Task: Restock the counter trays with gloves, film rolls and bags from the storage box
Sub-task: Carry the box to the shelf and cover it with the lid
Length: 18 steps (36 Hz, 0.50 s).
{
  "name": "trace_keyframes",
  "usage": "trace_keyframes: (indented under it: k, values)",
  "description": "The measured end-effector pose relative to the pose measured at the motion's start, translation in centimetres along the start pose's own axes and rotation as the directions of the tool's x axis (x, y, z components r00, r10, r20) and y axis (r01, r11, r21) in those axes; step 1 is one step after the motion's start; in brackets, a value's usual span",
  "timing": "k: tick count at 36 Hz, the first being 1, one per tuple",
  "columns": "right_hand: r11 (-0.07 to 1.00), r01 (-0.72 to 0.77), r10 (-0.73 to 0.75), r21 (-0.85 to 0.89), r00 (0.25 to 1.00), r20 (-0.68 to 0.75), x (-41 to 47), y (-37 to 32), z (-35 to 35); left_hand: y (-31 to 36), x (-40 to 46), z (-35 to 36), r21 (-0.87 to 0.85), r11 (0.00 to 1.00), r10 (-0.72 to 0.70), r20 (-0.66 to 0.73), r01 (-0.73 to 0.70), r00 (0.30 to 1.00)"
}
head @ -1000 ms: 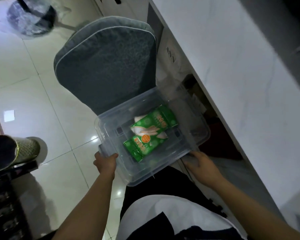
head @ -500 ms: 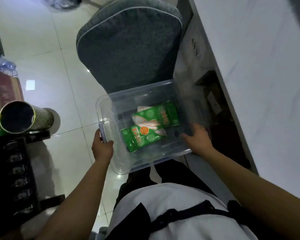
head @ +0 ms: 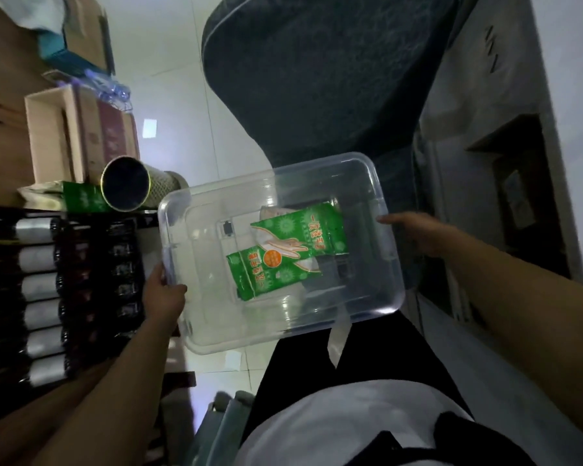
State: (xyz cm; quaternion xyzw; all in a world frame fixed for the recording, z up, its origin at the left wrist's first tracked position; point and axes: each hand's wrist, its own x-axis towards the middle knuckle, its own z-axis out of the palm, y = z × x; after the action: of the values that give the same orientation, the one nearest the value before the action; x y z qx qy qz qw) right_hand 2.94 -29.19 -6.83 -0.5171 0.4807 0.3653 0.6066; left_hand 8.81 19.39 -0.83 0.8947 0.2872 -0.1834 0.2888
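I hold a clear plastic storage box [head: 199,210] in front of my body, lifted above the floor. My left hand [head: 164,294] grips its left rim and my right hand [head: 414,232] grips its right rim. Inside the box lie two green glove packets [head: 293,250], one partly on top of the other, with a white hand printed on them. The rest of the box bottom shows only bare plastic.
A dark grey cushioned chair [head: 317,79] stands just beyond the box. On the left are cardboard boxes [head: 58,136], a metal tube [head: 127,188] and a dark rack of rolls [head: 37,297]. A white counter side [head: 485,95] runs along the right.
The box has come up off the chair and swung left toward the rack. My view turned left, bringing the cardboard boxes and rolls into sight. Both hands stayed on the box rims.
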Motion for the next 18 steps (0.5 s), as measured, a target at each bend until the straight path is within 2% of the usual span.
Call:
trace_keyframes:
  k: [7, 11, 15, 18]
  values:
    - [1.0, -0.02, 0.02, -0.001, 0.999, 0.046, 1.8, 1.6, -1.6, 1.0, -0.6, 0.1, 0.008, 0.999, -0.031, -0.004, 0.031, 1.0]
    - [0.988, 0.034, -0.042, 0.151, 0.998, 0.052, 1.4, 1.8, -0.7, 1.6, -0.5, 0.0, -0.008, 1.0, -0.02, 0.003, 0.02, 1.0]
    - [0.964, 0.096, -0.098, 0.248, 0.995, -0.005, -1.0, 1.9, 1.6, 2.3, 0.2, -0.6, -0.02, 1.0, 0.019, 0.035, -0.019, 0.999]
    - [0.955, 0.113, -0.086, 0.276, 0.991, -0.106, -3.6, 3.2, 2.7, 3.0, 1.9, -1.2, -0.021, 0.999, 0.042, 0.104, -0.04, 0.994]
